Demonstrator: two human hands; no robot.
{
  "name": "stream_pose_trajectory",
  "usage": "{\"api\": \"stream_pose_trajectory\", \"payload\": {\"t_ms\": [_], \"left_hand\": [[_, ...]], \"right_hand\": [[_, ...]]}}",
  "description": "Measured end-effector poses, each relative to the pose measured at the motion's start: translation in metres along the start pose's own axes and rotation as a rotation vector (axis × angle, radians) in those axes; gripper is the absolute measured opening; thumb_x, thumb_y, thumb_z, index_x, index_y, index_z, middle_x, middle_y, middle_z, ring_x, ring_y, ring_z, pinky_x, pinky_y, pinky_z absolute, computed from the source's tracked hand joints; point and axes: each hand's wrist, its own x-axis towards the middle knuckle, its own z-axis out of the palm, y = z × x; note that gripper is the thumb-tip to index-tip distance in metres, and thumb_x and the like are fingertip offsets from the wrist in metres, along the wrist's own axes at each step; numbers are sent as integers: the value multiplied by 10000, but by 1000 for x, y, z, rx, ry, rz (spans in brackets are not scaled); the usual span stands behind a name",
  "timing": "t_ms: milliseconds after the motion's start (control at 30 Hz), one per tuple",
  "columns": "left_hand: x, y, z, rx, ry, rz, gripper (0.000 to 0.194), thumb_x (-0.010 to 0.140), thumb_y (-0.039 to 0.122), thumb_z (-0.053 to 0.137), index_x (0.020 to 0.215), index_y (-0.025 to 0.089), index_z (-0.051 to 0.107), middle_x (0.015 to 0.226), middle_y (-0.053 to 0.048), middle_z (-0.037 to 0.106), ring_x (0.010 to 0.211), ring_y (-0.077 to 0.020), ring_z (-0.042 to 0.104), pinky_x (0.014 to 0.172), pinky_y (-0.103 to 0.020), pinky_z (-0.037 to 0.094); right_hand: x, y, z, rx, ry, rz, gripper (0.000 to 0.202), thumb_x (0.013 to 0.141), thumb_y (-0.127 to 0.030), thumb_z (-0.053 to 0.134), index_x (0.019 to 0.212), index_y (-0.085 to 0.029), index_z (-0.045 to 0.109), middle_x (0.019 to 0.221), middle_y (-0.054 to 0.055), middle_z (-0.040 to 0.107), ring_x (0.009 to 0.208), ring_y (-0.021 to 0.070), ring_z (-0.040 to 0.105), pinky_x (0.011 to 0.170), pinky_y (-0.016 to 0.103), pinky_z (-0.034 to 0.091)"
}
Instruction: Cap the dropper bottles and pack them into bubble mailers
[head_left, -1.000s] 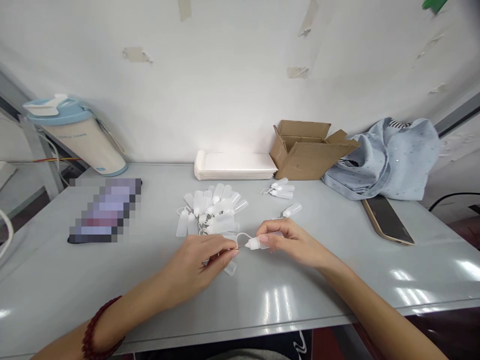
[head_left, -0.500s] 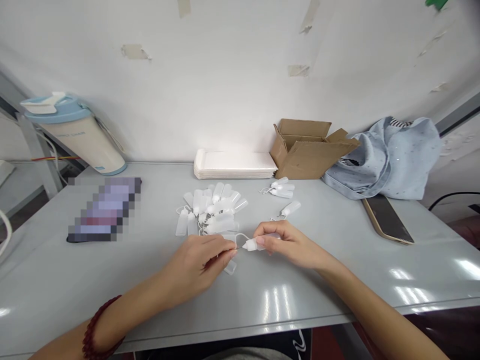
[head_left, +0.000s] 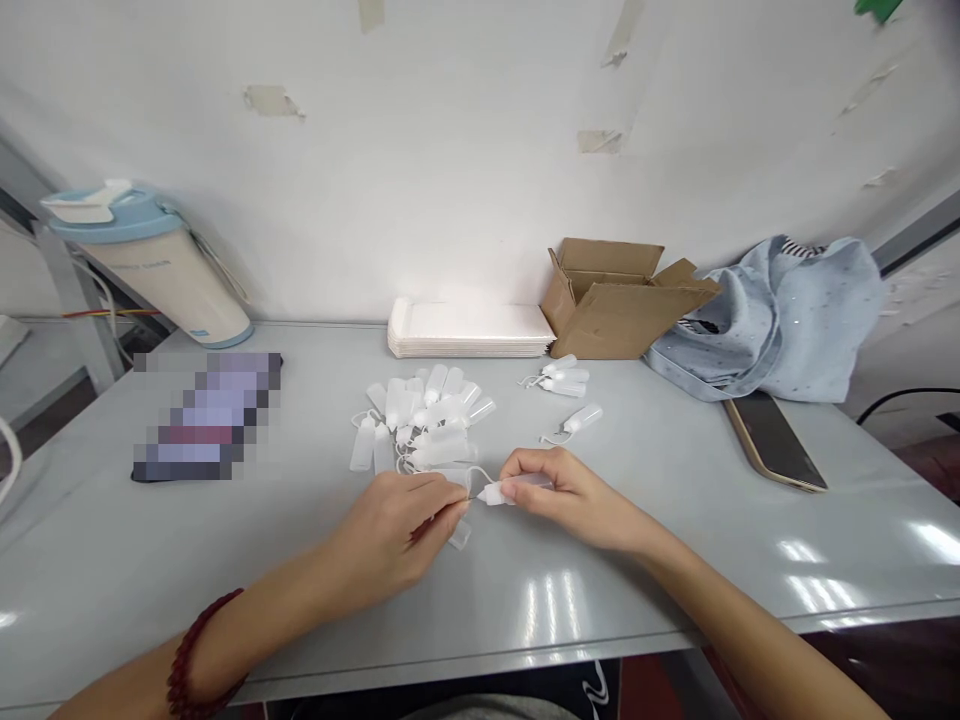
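Observation:
A small translucent squeeze bottle [head_left: 491, 494] with a pointed white nozzle lies in my right hand [head_left: 559, 495], closed round its body, nozzle toward the left. From its neck a thin white strap [head_left: 478, 470] loops over to the pinched fingertips of my left hand [head_left: 412, 525]. They grip the bottle's tethered cap, mostly hidden by the fingers; a fine dark pin-like line shows between it and the nozzle. Behind my left hand spreads a pile of similar bottles [head_left: 435, 410]. Another bottle [head_left: 459, 536] shows partly below the left fingertips.
Beyond my right hand lie a single bottle [head_left: 583, 418] and a few more bottles [head_left: 566, 377]. White envelopes [head_left: 472, 345] are stacked by the wall beside an opened cardboard box [head_left: 630, 315]. A blue bag [head_left: 810, 320], a phone [head_left: 776, 440], a blurred-out device [head_left: 210, 420] and a tumbler [head_left: 172, 270] flank them.
Both hands have shifted slightly left with the bottle. The nozzle has come a little closer to the left fingertips. The other bottles stay where they were.

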Motion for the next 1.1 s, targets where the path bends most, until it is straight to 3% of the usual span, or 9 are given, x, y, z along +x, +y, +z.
{"api": "stream_pose_trajectory", "payload": {"t_ms": [300, 667, 1100], "left_hand": [[2, 3, 3, -40, -11, -51, 224, 871, 136, 425, 745, 143, 610, 554, 31, 494, 489, -87, 402, 500, -199, 310], [10, 12, -17, -398, -178, -413, 210, 863, 285, 491, 790, 168, 649, 583, 35, 539, 557, -102, 481, 532, -199, 381], [8, 12, -12, -406, -179, -387, 255, 863, 228, 462, 655, 161, 592, 535, 41, 526, 519, -83, 446, 512, -188, 344]], "right_hand": [[1, 1, 4, 4, -5, 1, 292, 878, -425, 513, 765, -160, 559, 638, -41, 414, 583, 89, 346, 528, 218, 266], [-2, -5, -1, -23, 34, -34, 229, 865, -402, 540, 804, -185, 583, 708, -23, 486, 639, 106, 406, 576, 229, 308], [-4, -2, 4, -73, 3, -58, 161, 862, -361, 543, 854, -201, 552, 709, -32, 464, 646, 105, 397, 583, 221, 322]]}}
